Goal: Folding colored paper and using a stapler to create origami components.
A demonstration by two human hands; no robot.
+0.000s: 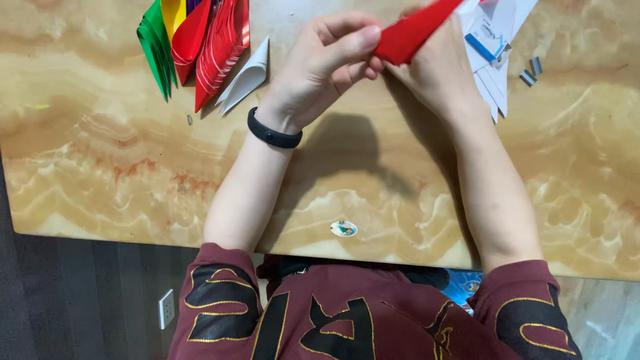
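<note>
Both hands, left hand [327,63] and right hand [437,70], pinch a folded red paper piece [413,32]; a fan of folded coloured papers [197,43] lies left, white folded sheets [493,47] right, on the marbled tan table [100,160].

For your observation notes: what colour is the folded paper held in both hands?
Red, seen in the head view: folded paper.

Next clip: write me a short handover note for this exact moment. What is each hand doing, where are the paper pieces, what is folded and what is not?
Left hand: thumb and fingers pinch the red folded paper at its lower tip.
Right hand: behind the same red piece, supporting it above the marble-patterned table.
Done: a fan of folded pieces, green, yellow and red, lies at upper left, with one white folded piece beside it.
Left: the red piece is in hand, not set down; a stack of white sheets lies at upper right, seemingly unfolded.
</note>
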